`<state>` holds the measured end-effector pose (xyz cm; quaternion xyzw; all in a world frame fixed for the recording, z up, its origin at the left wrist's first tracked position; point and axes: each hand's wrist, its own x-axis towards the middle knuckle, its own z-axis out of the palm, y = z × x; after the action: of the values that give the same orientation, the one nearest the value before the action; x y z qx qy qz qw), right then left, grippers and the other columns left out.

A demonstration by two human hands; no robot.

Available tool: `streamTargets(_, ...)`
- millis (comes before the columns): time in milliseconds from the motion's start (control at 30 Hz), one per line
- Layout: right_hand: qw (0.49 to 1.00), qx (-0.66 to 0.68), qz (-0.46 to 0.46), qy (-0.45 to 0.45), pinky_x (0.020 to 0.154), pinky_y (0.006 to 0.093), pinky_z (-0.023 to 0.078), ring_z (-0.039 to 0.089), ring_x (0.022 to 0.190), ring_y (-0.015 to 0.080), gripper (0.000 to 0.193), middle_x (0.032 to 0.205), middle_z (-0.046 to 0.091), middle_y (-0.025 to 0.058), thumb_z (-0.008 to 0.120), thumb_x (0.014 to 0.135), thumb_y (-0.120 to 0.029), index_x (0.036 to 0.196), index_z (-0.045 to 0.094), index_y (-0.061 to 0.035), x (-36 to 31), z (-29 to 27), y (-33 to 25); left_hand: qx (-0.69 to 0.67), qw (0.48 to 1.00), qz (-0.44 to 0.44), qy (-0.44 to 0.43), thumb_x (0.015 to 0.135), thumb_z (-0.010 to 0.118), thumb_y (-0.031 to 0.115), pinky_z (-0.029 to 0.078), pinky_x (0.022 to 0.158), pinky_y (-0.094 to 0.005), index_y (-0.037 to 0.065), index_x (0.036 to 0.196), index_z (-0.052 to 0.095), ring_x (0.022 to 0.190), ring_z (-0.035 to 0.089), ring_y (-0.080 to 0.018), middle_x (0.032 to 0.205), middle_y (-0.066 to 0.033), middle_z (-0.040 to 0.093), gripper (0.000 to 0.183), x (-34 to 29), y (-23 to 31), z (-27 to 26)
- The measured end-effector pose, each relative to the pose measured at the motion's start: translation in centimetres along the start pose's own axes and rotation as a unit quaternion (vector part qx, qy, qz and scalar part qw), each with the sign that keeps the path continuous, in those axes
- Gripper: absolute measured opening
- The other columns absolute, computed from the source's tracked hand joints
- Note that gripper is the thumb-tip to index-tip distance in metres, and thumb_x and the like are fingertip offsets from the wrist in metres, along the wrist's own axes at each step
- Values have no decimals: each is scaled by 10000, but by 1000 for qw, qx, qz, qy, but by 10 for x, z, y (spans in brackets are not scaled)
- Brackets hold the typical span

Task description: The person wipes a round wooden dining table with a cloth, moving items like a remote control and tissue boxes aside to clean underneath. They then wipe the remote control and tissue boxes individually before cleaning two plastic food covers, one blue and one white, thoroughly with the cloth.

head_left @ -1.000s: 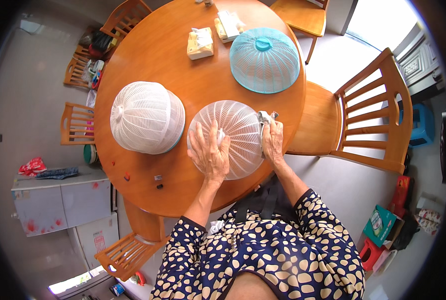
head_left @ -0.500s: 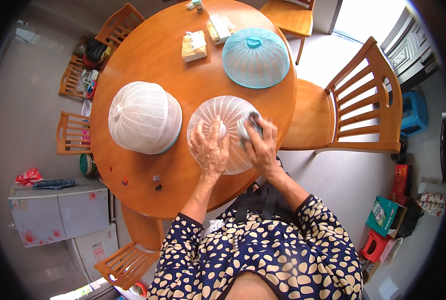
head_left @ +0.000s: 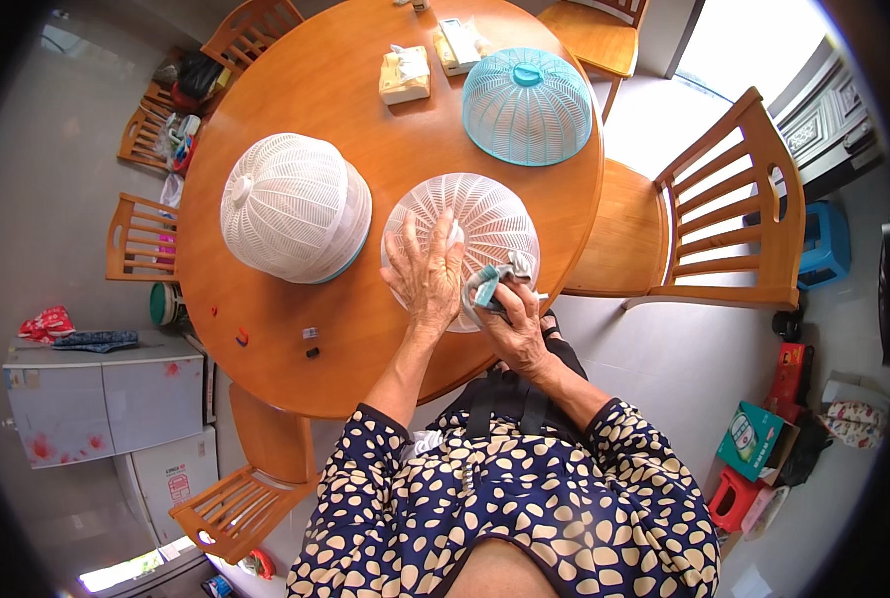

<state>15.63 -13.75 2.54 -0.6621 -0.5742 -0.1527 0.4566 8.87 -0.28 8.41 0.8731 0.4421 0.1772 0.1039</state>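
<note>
A white mesh food cover [head_left: 493,204] sits dome up near the table's front edge. My left hand [head_left: 425,279] lies on its top by the knob, fingers spread and stretched out; that hand covers part of the dome's left side. On the cover's near right side, my right hand [head_left: 517,334] is closed round a crumpled grey and teal cloth [head_left: 508,271], pressing it to the mesh. To the left stands a stack of white mesh food covers [head_left: 291,204] with a teal rim showing at its base. A turquoise mesh food cover [head_left: 530,115] rests farther back on the right.
The round wooden table [head_left: 365,349] bears two tissue packs [head_left: 405,85] at the back and a few small dark and red bits [head_left: 311,352] at the left front. A wooden chair [head_left: 614,224] stands close at the right, another [head_left: 256,478] at the lower left.
My right hand has moved with the cloth from the cover's right side down toward its near edge. My left hand stays on the top. The whole view has shifted slightly.
</note>
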Motion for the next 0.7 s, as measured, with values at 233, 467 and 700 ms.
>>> streamTargets(233, 997, 46, 46, -45, 893, 415, 483, 541, 1029, 341, 405, 1145, 541, 118, 746, 662, -26, 1053, 677, -108, -19, -25, 10, -41, 982, 113, 147, 813, 759, 219, 356, 961, -494, 193, 1239, 570, 1235, 415, -342, 1280, -69, 532, 467, 0, -13, -5)
streamTargets(467, 989, 96, 102, -57, 907, 458, 461, 540, 1032, 388, 450, 1142, 560, 176, 743, 703, -28, 1139, 633, -52, -8, -35, 9, -35, 979, 187, 72, 955, 584, 199, 448, 602, -404, 79, 908, 519, 531, 616, -287, 580, -96, 608, 144, 19, -17, -8)
streamTargets(700, 986, 100, 129, -39, 940, 482, 438, 536, 1051, 390, 437, 1160, 555, 195, 710, 704, 1, 1133, 636, -38, -10, -34, 15, -103, 989, 106, -16, 956, 582, 204, 480, 602, -438, 65, 840, 522, 582, 626, -309, 634, -134, 603, 192, 32, -12, -18)
